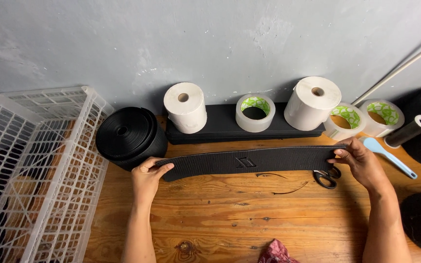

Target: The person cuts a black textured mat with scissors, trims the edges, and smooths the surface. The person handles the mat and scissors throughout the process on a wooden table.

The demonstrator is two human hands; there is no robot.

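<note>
- The left hand [147, 178], left of centre in the frame, has its fingers clamped on the left end of a long black flat elastic strap [249, 160], thumb on top.
- The right hand [361, 163], at right of centre, pinches the strap's right end, fingers together around its edge.
- The strap stretches level across the middle of the frame, just above the bare wooden tabletop [230, 214].
- A big black coil of strap [130, 136] sits just behind the left hand, near a white plastic lattice crate [40, 160] filling the left edge.
- Black-handled scissors [326, 178] lie under the strap's right end, beside the right hand.
- A light blue plastic spoon [388, 156] lies further right.
- White paper rolls [186, 107] and clear tape rolls [255, 113] line the grey wall in the upper centre.
- Open wood spreads below the strap, between the forearms, down to a red cloth scrap [276, 252] at the bottom edge.
</note>
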